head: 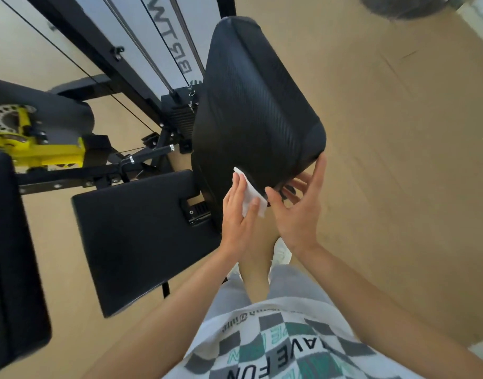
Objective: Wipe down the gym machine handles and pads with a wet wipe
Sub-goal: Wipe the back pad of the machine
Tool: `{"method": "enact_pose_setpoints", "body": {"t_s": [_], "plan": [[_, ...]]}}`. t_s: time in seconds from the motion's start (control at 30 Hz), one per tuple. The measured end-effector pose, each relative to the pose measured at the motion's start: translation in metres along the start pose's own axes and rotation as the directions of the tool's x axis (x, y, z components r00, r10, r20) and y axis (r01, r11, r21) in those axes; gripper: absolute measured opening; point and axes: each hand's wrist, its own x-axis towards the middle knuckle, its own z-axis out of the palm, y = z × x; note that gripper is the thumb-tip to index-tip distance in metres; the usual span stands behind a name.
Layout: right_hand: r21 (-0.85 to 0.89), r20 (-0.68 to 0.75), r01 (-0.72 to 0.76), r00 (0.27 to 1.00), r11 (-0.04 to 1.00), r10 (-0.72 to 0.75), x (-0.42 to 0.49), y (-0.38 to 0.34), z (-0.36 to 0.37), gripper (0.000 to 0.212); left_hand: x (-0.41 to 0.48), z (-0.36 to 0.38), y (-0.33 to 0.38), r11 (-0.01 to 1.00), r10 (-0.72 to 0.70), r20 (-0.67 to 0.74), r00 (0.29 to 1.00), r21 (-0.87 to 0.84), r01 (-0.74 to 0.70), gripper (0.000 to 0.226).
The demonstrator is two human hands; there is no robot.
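A black padded backrest point(251, 105) of the gym machine rises in the middle of the view. A white wet wipe point(249, 191) lies against its lower edge. My left hand point(239, 212) presses the wipe onto the pad with straight fingers. My right hand point(297, 206) is beside it with fingers spread, its thumb near the wipe's right corner and its fingers reaching around the pad's lower right corner. A black flat seat pad point(141, 236) sits left of my hands.
Another black pad point(13, 269) fills the left edge. A yellow adjuster with a perforated disc point(24, 138), black frame bars, cables and the weight stack point(182, 116) stand behind. Tan floor point(399, 160) spreads to the right. My legs and a white shoe point(281, 253) are below.
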Motion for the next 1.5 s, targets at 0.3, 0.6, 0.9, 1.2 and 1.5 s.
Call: {"method": "enact_pose_setpoints", "body": {"t_s": [0.3, 0.6, 0.9, 1.2, 1.5], "plan": [[0.037, -0.047, -0.019, 0.999, 0.999, 0.021, -0.004, -0.003, 0.006, 0.108, 0.061, -0.032, -0.010, 0.998, 0.043, 0.012, 0.999, 0.034, -0.043, 0.068], [0.101, -0.114, -0.133, 0.983, 0.986, 0.145, -0.019, -0.014, 0.019, 0.075, 0.104, -0.057, 0.007, 0.992, 0.126, 0.035, 0.991, -0.033, -0.124, 0.070], [0.160, -0.157, -0.272, 0.942, 0.949, 0.296, -0.024, -0.025, 0.041, 0.054, 0.044, -0.047, -0.014, 0.993, 0.111, 0.138, 0.984, 0.021, -0.115, 0.080], [0.106, -0.211, -0.312, 0.921, 0.944, 0.328, -0.023, -0.021, 0.050, 0.058, 0.157, -0.087, 0.012, 0.984, 0.171, 0.072, 0.983, 0.046, -0.174, 0.068], [0.065, -0.239, -0.302, 0.921, 0.951, 0.308, -0.021, -0.020, 0.055, 0.052, 0.143, -0.072, 0.028, 0.929, 0.351, 0.133, 0.927, 0.073, -0.362, 0.067]]}}
